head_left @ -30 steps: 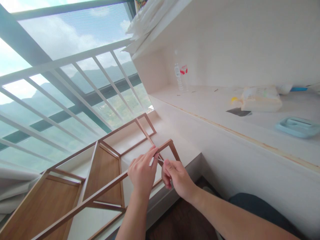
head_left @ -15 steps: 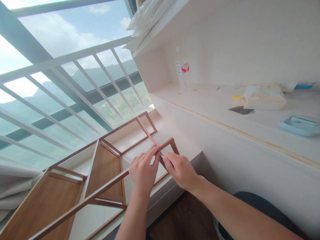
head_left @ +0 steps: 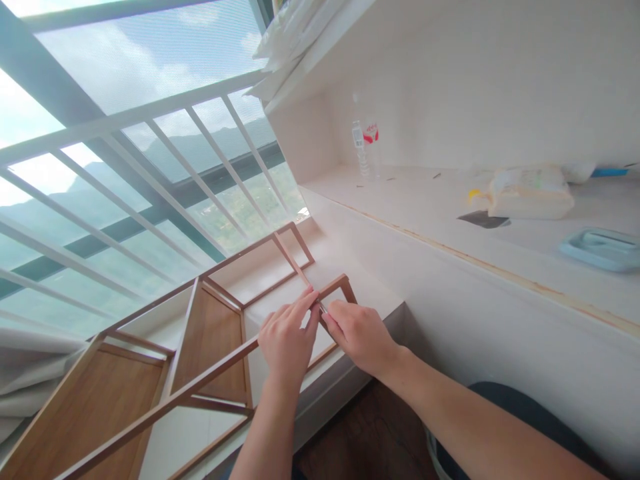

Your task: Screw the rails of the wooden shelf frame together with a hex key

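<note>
A brown wooden shelf frame (head_left: pixel 200 381) lies on its side below the window, with wood panels (head_left: pixel 213 340) set between its rails. My left hand (head_left: pixel 287 337) is closed around the upper rail near its far end, with thumb and fingertips at the joint with a crosspiece (head_left: pixel 291 259). Beside it, my right hand (head_left: pixel 363 339) is closed on a thin metal tool (head_left: pixel 323 307) whose tip points at that joint. Most of the tool is hidden in the fingers, so its exact kind does not show.
A white built-in shelf (head_left: pixel 425 200) on the right holds a clear plastic bottle (head_left: pixel 367 150), a pale pouch with a yellow cap (head_left: pixel 530 193), and a light blue plastic item (head_left: pixel 603 250). White railing (head_left: pixel 135 120) runs along the window. A grey curtain (head_left: pixel 35 380) hangs at left.
My right hand has turned slightly and risen a little at the joint, the metal tool still in its fingers. My left hand and the frame stay almost unmoved.
</note>
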`<action>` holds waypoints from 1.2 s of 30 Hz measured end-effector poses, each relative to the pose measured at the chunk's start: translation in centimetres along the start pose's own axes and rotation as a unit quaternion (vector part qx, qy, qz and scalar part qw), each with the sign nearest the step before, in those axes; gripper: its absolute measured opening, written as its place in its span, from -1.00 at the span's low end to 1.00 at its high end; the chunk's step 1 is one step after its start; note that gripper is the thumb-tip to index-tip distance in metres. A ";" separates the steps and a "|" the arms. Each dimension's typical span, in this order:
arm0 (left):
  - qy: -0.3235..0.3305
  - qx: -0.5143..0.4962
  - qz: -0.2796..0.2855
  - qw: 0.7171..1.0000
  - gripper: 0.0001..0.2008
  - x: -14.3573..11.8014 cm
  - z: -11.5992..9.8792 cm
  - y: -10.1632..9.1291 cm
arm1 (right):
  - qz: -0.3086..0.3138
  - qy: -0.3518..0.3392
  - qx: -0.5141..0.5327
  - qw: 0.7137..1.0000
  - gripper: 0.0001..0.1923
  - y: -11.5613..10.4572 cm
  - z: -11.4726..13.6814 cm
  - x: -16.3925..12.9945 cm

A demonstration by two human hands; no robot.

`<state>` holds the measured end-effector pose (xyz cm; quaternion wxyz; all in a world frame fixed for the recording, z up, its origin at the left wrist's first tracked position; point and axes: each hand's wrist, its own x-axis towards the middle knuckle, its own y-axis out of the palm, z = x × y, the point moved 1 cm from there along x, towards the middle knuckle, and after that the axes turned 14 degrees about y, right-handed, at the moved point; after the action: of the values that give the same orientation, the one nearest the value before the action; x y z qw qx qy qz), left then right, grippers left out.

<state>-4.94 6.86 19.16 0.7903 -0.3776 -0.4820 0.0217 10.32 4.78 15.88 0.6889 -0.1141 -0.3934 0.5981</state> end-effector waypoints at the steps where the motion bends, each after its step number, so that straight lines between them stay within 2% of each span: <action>1: 0.001 -0.001 -0.001 1.000 -0.82 0.0 0.0 0.0 | 0.001 -0.005 -0.009 1.000 -0.68 -0.1 0.0 0.0; 11: 0.008 -0.004 -0.002 1.000 -0.83 0.2 -0.1 -0.1 | -0.014 0.009 0.022 1.000 -0.49 0.6 -0.4 -0.5; 15: 0.008 -0.002 -0.004 1.000 -0.84 0.1 0.0 0.0 | 0.011 0.075 0.130 0.989 -0.43 1.2 -0.4 -0.8; 17: 0.008 -0.006 -0.003 1.000 -0.84 0.0 0.0 0.0 | 0.043 0.126 0.223 0.966 -0.42 1.8 -0.1 -0.9; 18: 0.008 -0.008 -0.003 1.000 -0.84 0.0 0.1 0.0 | 0.063 0.155 0.281 0.945 -0.41 2.2 0.1 -1.0; 20: 0.008 -0.015 -0.002 1.000 -0.84 0.0 0.1 -0.1 | 0.102 0.211 0.406 0.883 -0.40 3.0 0.5 -1.2; 24: 0.006 -0.020 0.006 1.000 -0.84 0.0 0.1 -0.1 | 0.151 0.280 0.615 0.721 -0.42 3.8 1.5 -1.3; 29: 0.009 -0.016 0.007 1.000 -0.84 0.1 0.0 -0.1 | 0.218 0.312 0.754 0.535 -0.51 2.8 2.1 -1.1; 30: 0.009 -0.016 0.007 1.000 -0.83 0.1 0.0 -0.1 | 0.228 0.315 0.768 0.509 -0.53 2.6 2.2 -1.1; 31: 0.007 -0.015 0.007 1.000 -0.83 0.1 0.0 -0.1 | 0.236 0.314 0.775 0.495 -0.53 2.4 2.2 -1.0; 32: 0.006 -0.013 0.006 1.000 -0.83 0.1 0.0 0.0 | 0.239 0.309 0.774 0.499 -0.53 2.3 2.1 -1.0; 33: 0.006 -0.012 0.004 1.000 -0.83 0.0 0.0 0.0 | 0.235 0.303 0.763 0.521 -0.52 2.4 2.0 -0.9; 34: 0.005 -0.012 0.001 1.000 -0.83 0.0 0.0 0.0 | 0.226 0.294 0.742 0.558 -0.49 2.5 1.8 -0.9; 36: 0.004 -0.012 -0.007 1.000 -0.84 0.0 0.0 0.0 | 0.197 0.271 0.677 0.655 -0.43 2.7 1.3 -0.8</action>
<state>-4.95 6.93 19.16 0.7876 -0.3843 -0.4816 0.0088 7.44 4.35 14.73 0.5170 0.1525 0.3565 0.7632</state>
